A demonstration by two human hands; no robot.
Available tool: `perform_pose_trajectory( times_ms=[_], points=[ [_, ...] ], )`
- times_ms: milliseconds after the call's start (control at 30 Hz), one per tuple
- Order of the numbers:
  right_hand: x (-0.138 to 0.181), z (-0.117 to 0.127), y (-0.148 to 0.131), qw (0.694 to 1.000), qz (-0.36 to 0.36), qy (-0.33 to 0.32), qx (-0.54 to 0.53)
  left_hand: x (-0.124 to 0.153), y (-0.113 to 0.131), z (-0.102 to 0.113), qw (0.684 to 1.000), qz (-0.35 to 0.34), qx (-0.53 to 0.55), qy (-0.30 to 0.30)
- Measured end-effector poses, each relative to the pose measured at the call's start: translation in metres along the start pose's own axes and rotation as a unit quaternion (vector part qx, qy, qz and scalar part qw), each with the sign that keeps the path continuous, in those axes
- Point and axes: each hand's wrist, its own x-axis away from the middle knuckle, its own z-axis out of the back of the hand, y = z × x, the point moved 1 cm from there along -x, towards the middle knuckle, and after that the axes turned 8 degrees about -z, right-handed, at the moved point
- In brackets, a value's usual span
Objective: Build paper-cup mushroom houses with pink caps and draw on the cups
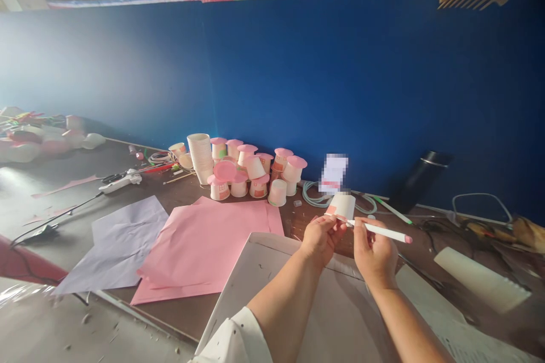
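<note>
A white paper cup with an orange-red patch is held upside down by its rim. My left hand is closed on that rim. My right hand pinches a white marker with a pink end, its tip pointing left at the cup's lower edge. Whether the tip touches the cup, I cannot tell. Below both hands lies a large white board or sheet.
Pink-topped paper cups stand in a group beside a stack of plain cups. Pink paper and pale purple paper lie to the left. A black bottle, a green-tipped marker and cables are by the blue wall.
</note>
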Motion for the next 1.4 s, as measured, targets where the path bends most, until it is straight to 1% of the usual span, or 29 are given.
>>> perform_pose_trajectory(
  times_ms=[367, 567, 900, 1133, 1233, 1400],
  points=[
    [0.0003, -0.0005, 0.0009, 1.0, -0.005, 0.0, 0.001, 0.0015, 0.0012, -0.0003, 1.0, 0.001, 0.002, -0.003],
    [0.0006, 0.0, -0.0001, 1.0, 0.011, 0.014, 0.007, 0.001, 0.0009, 0.0001, 1.0, 0.002, 0.007, -0.017],
    [0.0002, -0.0021, 0.0031, 1.0, 0.023, 0.019, -0.01, 0.0021, 0.0027, -0.0021, 1.0, 0.006, 0.01, -0.007],
    [0.0001, -0.0005, 0.004, 1.0, 0.002, 0.012, -0.001, 0.0011, 0.0013, -0.001, 1.0, -0.003, 0.017, -0.006],
    [0.0001, -0.0006, 0.0046, 1.0, -0.003, 0.011, 0.004, 0.0015, 0.0012, -0.0011, 1.0, -0.003, 0.017, 0.003],
    [0.0, -0.001, 0.0049, 1.0, -0.007, 0.011, 0.002, 0.0014, 0.002, -0.0016, 1.0, 0.003, 0.013, 0.003]
  ],
)
